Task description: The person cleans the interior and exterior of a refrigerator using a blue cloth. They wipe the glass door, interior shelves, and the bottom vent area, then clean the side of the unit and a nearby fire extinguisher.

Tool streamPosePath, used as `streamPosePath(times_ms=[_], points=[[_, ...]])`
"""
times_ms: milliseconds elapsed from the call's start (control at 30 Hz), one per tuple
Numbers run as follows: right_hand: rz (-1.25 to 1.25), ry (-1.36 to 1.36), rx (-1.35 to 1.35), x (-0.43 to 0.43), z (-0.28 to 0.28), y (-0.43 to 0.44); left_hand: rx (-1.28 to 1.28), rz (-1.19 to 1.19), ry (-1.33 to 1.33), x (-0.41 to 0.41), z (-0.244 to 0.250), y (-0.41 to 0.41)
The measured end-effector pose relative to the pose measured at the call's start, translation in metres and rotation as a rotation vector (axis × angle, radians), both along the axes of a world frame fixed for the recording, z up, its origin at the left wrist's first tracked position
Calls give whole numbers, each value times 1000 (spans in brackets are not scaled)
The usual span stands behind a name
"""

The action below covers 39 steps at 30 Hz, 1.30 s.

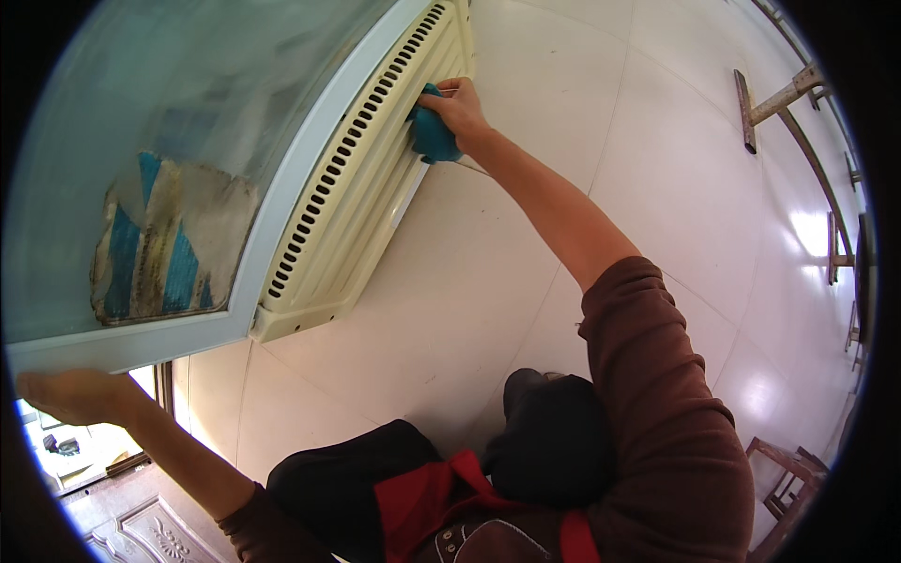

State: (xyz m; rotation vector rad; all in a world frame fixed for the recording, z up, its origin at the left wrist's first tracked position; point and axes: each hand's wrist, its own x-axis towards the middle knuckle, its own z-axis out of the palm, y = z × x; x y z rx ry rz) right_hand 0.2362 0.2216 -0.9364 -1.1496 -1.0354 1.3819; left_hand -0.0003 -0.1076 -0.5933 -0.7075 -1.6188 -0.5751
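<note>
My right hand point(461, 112) pinches a crumpled teal cloth point(434, 137) against the ribbed front of a cream vented panel point(366, 211). A row of dark slots runs along this panel. A thin pale cord point(475, 167) shows beside the cloth and passes behind my wrist. Next to the vented panel is a large glass pane in a pale blue frame point(285, 179). A worn blue-and-grey sticker point(184, 260) clings to the glass, partly peeled away. At the lower left, my left hand point(81, 396) lies against the frame's edge; its fingers are mostly hidden.
Pale tiles point(436, 288) cover the floor around my bent knees. Metal furniture legs point(781, 102) stand along the right rim, and a brown wooden stool or chair point(781, 478) is at lower right. A carved door panel point(165, 531) appears at lower left, beside a bright opening point(91, 450).
</note>
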Motion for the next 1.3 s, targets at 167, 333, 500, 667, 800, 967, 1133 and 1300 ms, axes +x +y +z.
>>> streamPosePath(times_ms=[167,333,500,667,800,967,1133,1300], points=[[28,68,-136,47,-18,64,-147,198,301,-11,3,-5],[-28,255,16,27,5,79,-173,240,323,-17,7,-17],[-338,104,139,5,-8,92,33,54,-21,16,-1,14],[-287,-112,387,-23,-11,-11,-212,233,411,-38,14,-27],[-78,-175,556,-35,-19,-101,-105,75,238,-31,8,-17],[637,10,272,-30,17,-207,-33,-23,135,-20,5,-6],[298,130,1,-4,39,-161,55,-154,-134,8,-6,8],[5,-221,582,-2,60,-87,242,-377,-383,41,-8,16]])
